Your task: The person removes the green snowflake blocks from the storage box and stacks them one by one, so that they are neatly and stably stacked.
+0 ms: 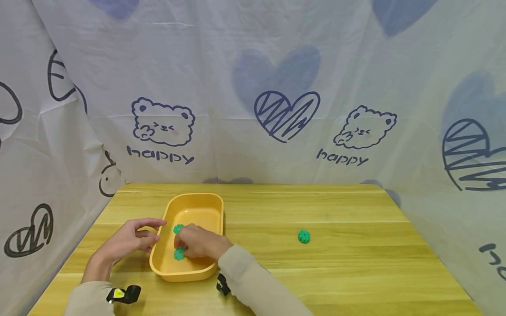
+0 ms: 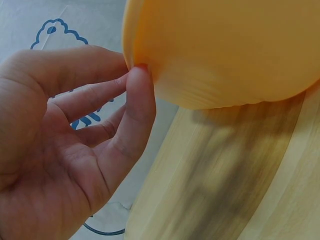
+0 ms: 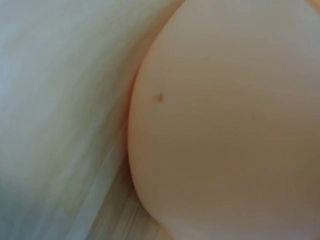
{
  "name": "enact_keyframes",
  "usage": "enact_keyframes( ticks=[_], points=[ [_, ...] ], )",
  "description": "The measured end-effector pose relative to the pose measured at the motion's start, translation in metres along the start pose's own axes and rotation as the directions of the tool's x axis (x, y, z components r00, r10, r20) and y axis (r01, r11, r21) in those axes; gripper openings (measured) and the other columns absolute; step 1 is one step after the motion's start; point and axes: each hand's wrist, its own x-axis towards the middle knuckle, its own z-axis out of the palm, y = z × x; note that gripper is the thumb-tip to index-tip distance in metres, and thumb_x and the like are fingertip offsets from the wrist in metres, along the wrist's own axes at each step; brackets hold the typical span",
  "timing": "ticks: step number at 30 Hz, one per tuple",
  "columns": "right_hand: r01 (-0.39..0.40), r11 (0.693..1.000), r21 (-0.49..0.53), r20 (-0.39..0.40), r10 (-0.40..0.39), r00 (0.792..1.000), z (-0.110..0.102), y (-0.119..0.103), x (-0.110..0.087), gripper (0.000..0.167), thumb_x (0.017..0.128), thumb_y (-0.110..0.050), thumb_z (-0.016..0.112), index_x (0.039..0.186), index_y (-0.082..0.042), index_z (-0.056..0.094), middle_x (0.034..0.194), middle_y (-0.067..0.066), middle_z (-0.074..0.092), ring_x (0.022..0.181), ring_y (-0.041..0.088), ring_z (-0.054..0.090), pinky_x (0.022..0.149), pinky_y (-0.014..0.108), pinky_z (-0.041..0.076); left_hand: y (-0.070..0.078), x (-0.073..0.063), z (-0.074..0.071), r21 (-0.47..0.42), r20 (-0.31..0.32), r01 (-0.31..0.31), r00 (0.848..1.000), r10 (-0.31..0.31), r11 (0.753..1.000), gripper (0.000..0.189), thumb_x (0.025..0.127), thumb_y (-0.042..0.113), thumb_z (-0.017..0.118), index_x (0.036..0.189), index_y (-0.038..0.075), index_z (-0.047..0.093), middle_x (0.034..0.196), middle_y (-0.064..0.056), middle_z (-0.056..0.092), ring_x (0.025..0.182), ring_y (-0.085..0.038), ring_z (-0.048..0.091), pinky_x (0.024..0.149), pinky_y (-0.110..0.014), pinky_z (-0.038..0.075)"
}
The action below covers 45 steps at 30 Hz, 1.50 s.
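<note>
A yellow rectangular tray (image 1: 170,275) with rounded corners stands on the left half of the wooden table. My left hand (image 1: 128,239) is at its left side, and in the left wrist view its bent fingers (image 2: 140,100) pinch the tray wall (image 2: 225,55). My right hand (image 1: 199,241) reaches down into the tray with curled fingers. Its fingertips, partly hidden, pinch the edge of a small green notched disc (image 1: 179,253). Farther back in the tray, beside the knuckles, lies another green disc (image 1: 178,228). The right wrist view shows mostly blurred skin (image 3: 225,120).
One more green notched piece (image 1: 304,236) lies on the wooden table (image 1: 356,263), right of the tray. White cloth (image 1: 237,66) printed with hearts and bears hangs behind the table and along both sides. Black wrist cameras (image 1: 127,294) sit on both sleeves.
</note>
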Motion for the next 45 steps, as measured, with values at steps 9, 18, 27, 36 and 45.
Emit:
enact_keyframes(
  ticks=[9, 18, 27, 36, 45],
  points=[
    [0.02, 1.0, 0.012, 0.015, -0.02, 1.0, -0.002, 0.005, -0.004, 0.021, 0.093, -0.018, 0.078, 0.111, -0.009, 0.077, 0.105, -0.003, 0.076, 0.087, -0.001, 0.064, 0.077, 0.005, 0.047, 0.0, 0.0, 0.0, 0.001, -0.005, -0.004, 1.0, 0.004, 1.0, 0.057, 0.1, 0.009, 0.064, 0.148, -0.012, 0.043, 0.128, -0.027, 0.051, 0.087, -0.011, 0.067, 0.073, -0.035, 0.063],
    [0.018, 1.0, 0.026, 0.031, -0.019, 0.999, -0.001, 0.007, -0.007, 0.021, 0.093, -0.021, 0.079, 0.11, -0.01, 0.078, 0.103, -0.004, 0.076, 0.084, -0.003, 0.063, 0.074, 0.005, 0.047, -0.002, 0.001, 0.001, -0.003, -0.005, 0.003, 1.0, -0.003, 1.0, 0.057, 0.099, 0.008, 0.063, 0.149, -0.012, 0.042, 0.127, -0.027, 0.052, 0.088, -0.012, 0.068, 0.073, -0.035, 0.063],
    [0.011, 0.998, 0.068, 0.0, -0.011, 1.0, -0.017, 0.007, -0.02, 0.019, 0.091, -0.017, 0.079, 0.109, -0.009, 0.078, 0.102, -0.005, 0.075, 0.085, -0.002, 0.062, 0.076, 0.006, 0.048, -0.001, 0.001, 0.001, -0.008, -0.003, 0.005, 1.0, -0.005, 1.0, 0.058, 0.099, 0.008, 0.064, 0.148, -0.012, 0.042, 0.119, -0.016, 0.059, 0.088, -0.012, 0.068, 0.073, -0.036, 0.063],
    [-0.004, 0.996, 0.094, -0.033, 0.008, 0.999, -0.039, 0.01, -0.036, 0.019, 0.091, -0.014, 0.079, 0.109, -0.008, 0.079, 0.103, -0.001, 0.077, 0.087, 0.005, 0.066, 0.076, 0.007, 0.049, 0.001, 0.0, 0.002, 0.0, -0.017, 0.022, 1.0, -0.022, 1.0, 0.059, 0.098, 0.008, 0.065, 0.148, -0.013, 0.042, 0.12, -0.021, 0.058, 0.087, -0.012, 0.068, 0.074, -0.036, 0.063],
    [-0.024, 0.991, 0.13, -0.072, 0.034, 0.997, -0.059, 0.029, -0.068, 0.018, 0.092, -0.012, 0.077, 0.109, -0.009, 0.08, 0.103, -0.001, 0.077, 0.086, 0.005, 0.065, 0.076, 0.01, 0.051, 0.001, 0.0, 0.001, -0.006, -0.017, 0.014, 1.0, -0.014, 1.0, 0.059, 0.097, 0.008, 0.066, 0.147, -0.013, 0.043, 0.117, -0.019, 0.058, 0.085, -0.012, 0.068, 0.073, -0.036, 0.063]
  ],
)
